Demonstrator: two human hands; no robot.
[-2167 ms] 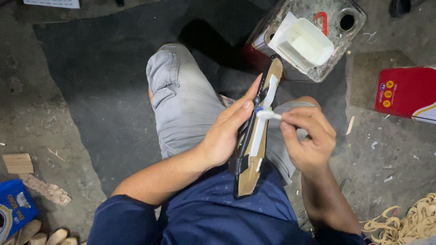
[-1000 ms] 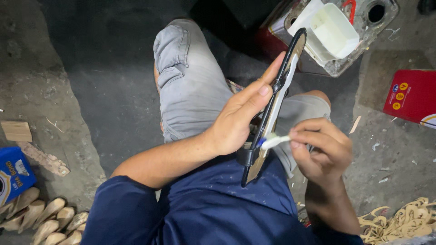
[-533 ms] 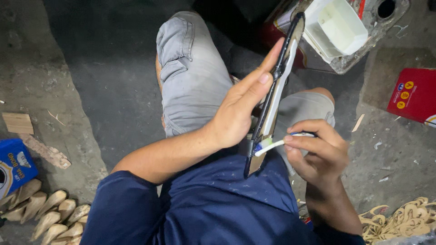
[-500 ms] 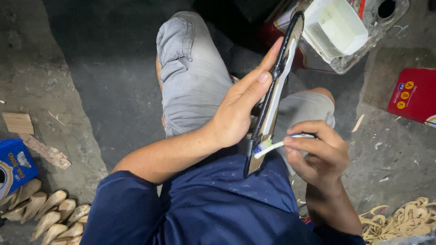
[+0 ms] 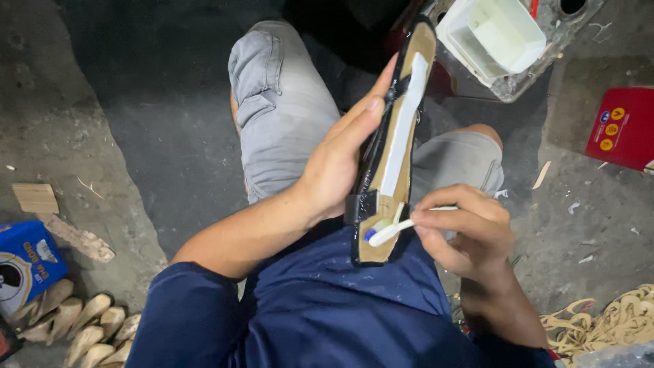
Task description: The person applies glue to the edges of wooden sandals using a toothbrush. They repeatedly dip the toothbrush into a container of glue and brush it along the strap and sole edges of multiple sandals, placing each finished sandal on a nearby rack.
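Sole [image 5: 398, 146] held between hands, white tub [image 5: 492, 35] beyond, soles [image 5: 82, 327] left.

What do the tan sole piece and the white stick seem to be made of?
Long tan sole piece: looks like matte fibreboard or leather, with a glossy black edge and a white strip along its middle. Thin white stick, blue-tipped: probably smooth plastic, held in the right hand.

A white plastic tub [image 5: 492, 35] sits on a grimy container far right. A red box [image 5: 621, 127] lies right. Near left, a blue box [image 5: 27, 262], tan insoles [image 5: 82, 327] and a wood scrap [image 5: 35, 197] rest on concrete; pale strips [image 5: 606, 320] pile near right.
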